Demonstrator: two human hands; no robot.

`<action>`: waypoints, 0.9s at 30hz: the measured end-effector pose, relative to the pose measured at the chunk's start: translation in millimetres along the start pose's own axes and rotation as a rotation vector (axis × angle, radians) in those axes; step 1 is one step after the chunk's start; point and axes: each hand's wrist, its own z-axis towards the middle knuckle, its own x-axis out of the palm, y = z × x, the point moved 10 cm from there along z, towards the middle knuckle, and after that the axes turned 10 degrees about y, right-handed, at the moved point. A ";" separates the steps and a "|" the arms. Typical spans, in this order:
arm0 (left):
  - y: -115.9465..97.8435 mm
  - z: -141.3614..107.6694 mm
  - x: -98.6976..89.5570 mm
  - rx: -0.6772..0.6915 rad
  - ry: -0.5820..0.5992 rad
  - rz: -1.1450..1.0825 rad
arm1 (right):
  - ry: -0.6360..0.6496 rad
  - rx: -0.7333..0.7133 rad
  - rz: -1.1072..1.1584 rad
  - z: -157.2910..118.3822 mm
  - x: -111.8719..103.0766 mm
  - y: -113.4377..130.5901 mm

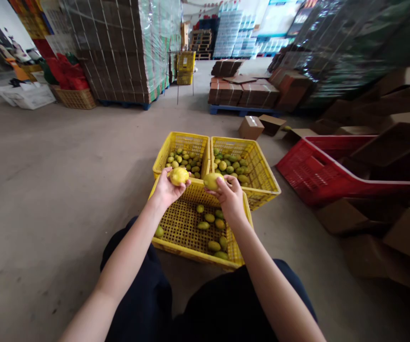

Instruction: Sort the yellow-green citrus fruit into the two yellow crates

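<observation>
My left hand (169, 189) lies palm up with its fingers curled around a yellow mango (179, 176). To its right, my right hand (229, 190) grips a yellow-green mango (212, 181) between thumb and fingers. Both hands are above the near yellow crate (191, 256), close to its far rim. Several green and yellow mangoes (209, 218) lie inside that crate, mostly on its right side. Behind it are two more yellow crates, the left one (162, 154) and the right one (262, 166), each with many mangoes on the bottom.
At the right stands a red crate (297, 171) with cardboard boxes (368, 256) heaped in and around it. Flattened cardboard (244, 92) sits on a blue pallet (226, 109) farther back. A tall wrapped stack (112, 47) rises at the back left. Grey floor (66, 190) surrounds the crates.
</observation>
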 end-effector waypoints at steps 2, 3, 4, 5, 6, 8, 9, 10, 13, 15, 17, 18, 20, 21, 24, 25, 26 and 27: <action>2.8 0.3 0.5 0.018 -0.022 -0.042 | 0.007 0.075 0.094 2.9 2.4 -8.4; 3.5 0.6 2.2 0.030 -0.023 -0.049 | 0.004 0.105 0.128 3.9 3.4 -11.7; 3.7 1.0 4.4 0.045 -0.020 -0.045 | -0.003 0.132 0.154 4.7 4.3 -14.8; 3.5 1.4 7.1 0.059 -0.012 -0.032 | -0.011 0.161 0.177 5.2 5.2 -17.8; 3.2 1.9 10.2 0.073 -0.001 -0.011 | -0.019 0.191 0.197 5.5 6.3 -20.9; 3.0 3.1 16.7 0.091 0.031 0.049 | -0.033 0.247 0.237 5.8 8.8 -26.6; 3.2 3.6 19.6 0.097 0.048 0.081 | -0.036 0.271 0.255 5.9 10.1 -28.8; 3.4 4.1 22.1 0.104 0.063 0.113 | -0.038 0.290 0.271 6.0 11.3 -30.6; 2.7 4.9 26.3 0.144 0.098 0.193 | -0.033 0.305 0.296 7.2 14.1 -32.1; 1.2 5.4 26.7 0.180 0.107 0.231 | -0.023 0.293 0.298 8.4 15.7 -31.6; -0.7 6.4 25.8 0.217 0.103 0.256 | -0.025 0.266 0.299 9.6 16.1 -30.6; -2.3 6.8 24.9 0.242 0.095 0.266 | -0.029 0.243 0.294 10.4 15.7 -29.5; -7.3 7.2 23.6 0.306 0.074 0.292 | -0.043 0.174 0.261 12.3 13.6 -24.8; -9.9 7.1 23.8 0.338 0.067 0.315 | -0.049 0.135 0.237 13.2 12.2 -21.8; -13.6 7.0 27.6 0.381 0.066 0.419 | -0.064 0.059 0.186 15.0 8.4 -16.4; -12.8 7.4 28.7 0.370 0.065 0.453 | -0.073 0.047 0.183 15.4 6.5 -16.0; -11.4 8.0 29.7 0.352 0.066 0.483 | -0.087 0.036 0.184 15.6 4.0 -15.6; -9.7 8.4 30.4 0.330 0.066 0.507 | -0.107 0.024 0.185 15.7 0.9 -15.2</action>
